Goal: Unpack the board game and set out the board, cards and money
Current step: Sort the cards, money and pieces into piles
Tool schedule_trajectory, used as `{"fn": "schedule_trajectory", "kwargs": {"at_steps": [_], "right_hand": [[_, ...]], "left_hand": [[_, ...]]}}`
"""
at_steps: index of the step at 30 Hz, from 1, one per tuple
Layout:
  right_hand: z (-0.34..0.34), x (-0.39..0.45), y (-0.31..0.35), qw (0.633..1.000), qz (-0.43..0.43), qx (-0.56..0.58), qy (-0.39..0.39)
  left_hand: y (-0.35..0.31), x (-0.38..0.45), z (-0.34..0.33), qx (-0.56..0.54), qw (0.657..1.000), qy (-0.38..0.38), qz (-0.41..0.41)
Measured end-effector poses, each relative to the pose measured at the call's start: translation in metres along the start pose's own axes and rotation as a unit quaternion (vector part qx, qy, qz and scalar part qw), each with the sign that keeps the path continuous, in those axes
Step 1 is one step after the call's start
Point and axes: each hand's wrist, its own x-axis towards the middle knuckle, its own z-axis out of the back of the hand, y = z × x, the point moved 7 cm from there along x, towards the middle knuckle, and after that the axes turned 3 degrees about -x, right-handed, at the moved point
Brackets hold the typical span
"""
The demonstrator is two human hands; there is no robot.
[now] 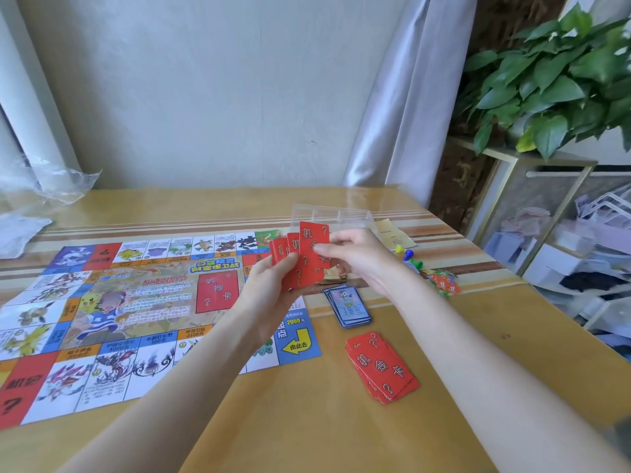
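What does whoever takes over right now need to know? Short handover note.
Left hand grips a fan of red cards; right hand pinches the front one.
Board is unfolded on the table. Red pile and blue pile lie right of it, pawns behind.
Done: board out, two piles started.
Left: put down held cards, set out the money.

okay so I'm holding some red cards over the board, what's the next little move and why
Probably lay the top red card, pinched by your right hand, onto the red pile right of the board. Your left hand holds a fan of matching cards, so you seem to be dealing them there.
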Motion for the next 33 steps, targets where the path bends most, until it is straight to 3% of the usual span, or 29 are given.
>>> {"fn": "schedule_trajectory", "kwargs": {"at_steps": [5, 14, 19, 24, 29, 33], "right_hand": [[-0.002, -0.018, 0.008, 1.000, 0.012, 0.011, 0.025], [0.013, -0.050, -0.014, 0.995, -0.024, 0.092, -0.012], [0.010, -0.064, -0.016, 0.996, -0.039, 0.083, 0.020], [0.014, -0.075, -0.016, 0.998, -0.029, 0.055, 0.017], [0.009, -0.087, -0.004, 0.997, 0.025, 0.069, 0.035], [0.021, -0.099, -0.005, 0.997, -0.032, 0.026, 0.061]], "left_hand": [[-0.004, -0.006, 0.016, 0.072, 0.994, -0.061, -0.047], [0.012, -0.030, -0.019, 0.032, 0.999, 0.027, -0.023], [0.012, -0.040, -0.015, 0.075, 0.996, -0.013, -0.046], [0.022, -0.055, -0.034, 0.025, 0.999, 0.029, 0.037], [0.032, -0.072, -0.057, 0.082, 0.992, 0.050, 0.086], [0.033, -0.072, -0.050, 0.172, 0.981, 0.022, 0.090]]}}
